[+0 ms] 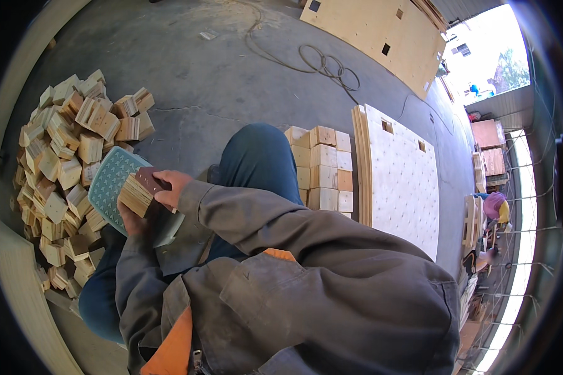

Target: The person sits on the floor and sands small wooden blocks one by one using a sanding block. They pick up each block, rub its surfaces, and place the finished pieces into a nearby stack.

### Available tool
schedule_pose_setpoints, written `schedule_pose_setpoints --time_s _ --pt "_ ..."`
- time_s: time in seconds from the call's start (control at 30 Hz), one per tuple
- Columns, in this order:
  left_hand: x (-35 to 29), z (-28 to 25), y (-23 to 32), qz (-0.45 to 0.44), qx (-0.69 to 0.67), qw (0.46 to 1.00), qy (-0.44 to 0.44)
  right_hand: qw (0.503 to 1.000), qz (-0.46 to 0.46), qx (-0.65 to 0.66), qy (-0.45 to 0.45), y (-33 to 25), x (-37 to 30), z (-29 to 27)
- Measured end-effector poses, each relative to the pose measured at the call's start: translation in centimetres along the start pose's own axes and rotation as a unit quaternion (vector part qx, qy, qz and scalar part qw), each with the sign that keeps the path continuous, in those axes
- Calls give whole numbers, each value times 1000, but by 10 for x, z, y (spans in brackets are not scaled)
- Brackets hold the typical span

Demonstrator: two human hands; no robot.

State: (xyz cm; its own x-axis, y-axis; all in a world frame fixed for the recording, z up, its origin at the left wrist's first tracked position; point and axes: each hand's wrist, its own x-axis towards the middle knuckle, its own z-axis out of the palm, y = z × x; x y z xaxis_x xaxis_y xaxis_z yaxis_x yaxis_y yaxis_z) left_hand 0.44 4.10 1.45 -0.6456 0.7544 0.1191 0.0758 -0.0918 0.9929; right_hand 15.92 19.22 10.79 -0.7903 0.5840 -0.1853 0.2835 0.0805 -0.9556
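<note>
My left hand [133,219] is closed around a layered plywood block [136,197], gripping it from below. My right hand [174,187] pinches a flat reddish-brown piece [150,179] with a row of small pale marks, its exact kind unclear. That piece lies against the upper end of the block. Both hands are over a pale teal plastic stool [111,172] with a patterned top, between my knees. Left of the stool, a large heap of loose plywood blocks [56,165] spreads over the floor.
Stacked wooden blocks [323,172] stand beyond my right knee, beside upright plywood panels [400,178] with square cutouts. A coiled hose [322,62] lies on the concrete floor. More panels [375,37] are at the far side. Another person [496,206] is at the far right.
</note>
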Motion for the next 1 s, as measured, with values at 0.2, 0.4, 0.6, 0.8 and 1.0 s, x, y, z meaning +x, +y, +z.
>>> schedule_pose_setpoints --time_s 0.2,0.4,0.6,0.8,1.0 --pt "-2 -1 7 -57 34 998 -4 996 54 70 -11 -21 49 15" --pt "1 -10 -16 -38 71 997 13 998 60 23 -1 -15 101 29" --pt "2 -3 -13 20 97 995 18 1000 -4 -1 -9 2 63 15" --pt "6 -2 -11 -177 -424 888 -3 984 -95 -149 21 9 -7 7" --pt "4 14 -5 -5 -25 1000 -13 952 -166 -246 67 6 -6 4"
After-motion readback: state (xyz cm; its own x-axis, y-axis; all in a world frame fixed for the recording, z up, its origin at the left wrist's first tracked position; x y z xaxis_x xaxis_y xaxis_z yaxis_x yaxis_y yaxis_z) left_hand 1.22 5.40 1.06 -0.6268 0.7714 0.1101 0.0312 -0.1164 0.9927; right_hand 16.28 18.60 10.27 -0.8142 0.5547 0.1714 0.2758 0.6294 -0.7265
